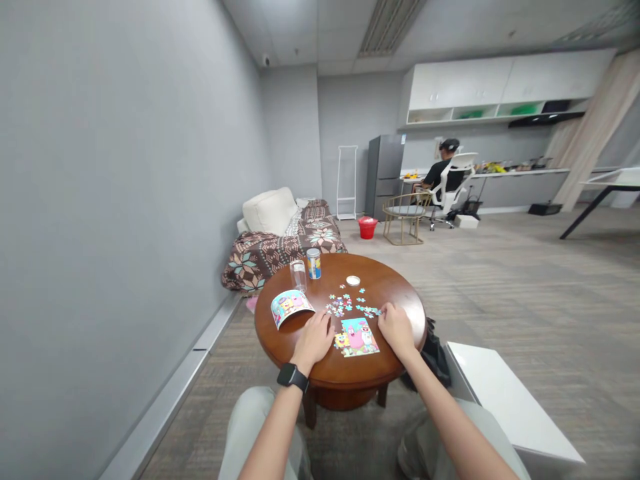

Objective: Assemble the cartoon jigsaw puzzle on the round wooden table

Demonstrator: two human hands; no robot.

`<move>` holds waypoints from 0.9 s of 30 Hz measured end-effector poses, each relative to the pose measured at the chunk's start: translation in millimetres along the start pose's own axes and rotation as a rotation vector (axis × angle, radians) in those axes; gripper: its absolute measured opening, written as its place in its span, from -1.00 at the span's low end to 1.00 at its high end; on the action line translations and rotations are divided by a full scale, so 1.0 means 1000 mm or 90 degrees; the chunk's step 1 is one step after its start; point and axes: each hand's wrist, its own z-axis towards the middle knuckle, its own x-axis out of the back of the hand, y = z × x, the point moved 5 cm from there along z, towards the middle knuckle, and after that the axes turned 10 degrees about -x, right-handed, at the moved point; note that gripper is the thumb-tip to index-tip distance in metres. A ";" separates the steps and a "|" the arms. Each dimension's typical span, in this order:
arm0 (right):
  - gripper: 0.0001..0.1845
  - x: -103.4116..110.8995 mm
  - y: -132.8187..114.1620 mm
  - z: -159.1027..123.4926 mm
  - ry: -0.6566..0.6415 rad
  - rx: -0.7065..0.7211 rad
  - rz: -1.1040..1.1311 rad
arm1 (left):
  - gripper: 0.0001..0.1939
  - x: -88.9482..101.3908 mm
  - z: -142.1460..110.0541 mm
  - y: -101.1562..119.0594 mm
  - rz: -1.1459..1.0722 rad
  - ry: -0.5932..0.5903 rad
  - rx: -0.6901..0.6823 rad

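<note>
A partly assembled jigsaw puzzle (356,337) with pink and yellow cartoon figures lies flat between my hands. My left hand (314,340), a black watch on its wrist, rests on the table just left of the puzzle, its fingers stretched out and holding nothing. At the puzzle's upper right, my right hand (396,328) has its fingertips closed at a small light-blue puzzle piece (379,312). Loose puzzle pieces (340,305) are scattered beyond the puzzle. A curved picture sheet (291,305) with the same kind of cartoon stands left of my left hand.
On the round wooden table (280,348) stand a clear glass (298,275), a cartoon-printed can (314,265) and a round lid (353,281). A white box (505,393) is at my right. Beyond are a covered couch (280,257), a red bucket (367,229) and a seated person (443,172).
</note>
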 end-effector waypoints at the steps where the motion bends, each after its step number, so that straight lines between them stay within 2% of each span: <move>1: -0.77 0.001 -0.001 -0.001 -0.003 -0.003 -0.006 | -0.59 0.001 0.000 0.001 -0.001 -0.001 -0.001; 5: -0.78 0.003 -0.005 -0.002 -0.007 -0.009 -0.035 | -0.59 0.002 0.000 0.002 -0.001 0.000 0.009; 13: -0.76 -0.005 -0.011 -0.002 -0.031 0.046 -0.065 | -0.57 -0.001 -0.002 0.002 0.001 0.026 0.004; 18: -0.77 -0.006 -0.011 -0.001 -0.040 0.043 -0.073 | -0.53 0.004 -0.004 0.005 0.023 0.066 0.011; 23: -0.79 -0.001 -0.014 -0.003 -0.057 0.036 -0.083 | -0.52 0.012 -0.007 0.005 0.160 0.114 0.076; 27: -0.80 0.002 -0.016 -0.004 -0.066 0.033 -0.095 | -0.53 0.006 -0.006 -0.003 0.173 0.073 0.143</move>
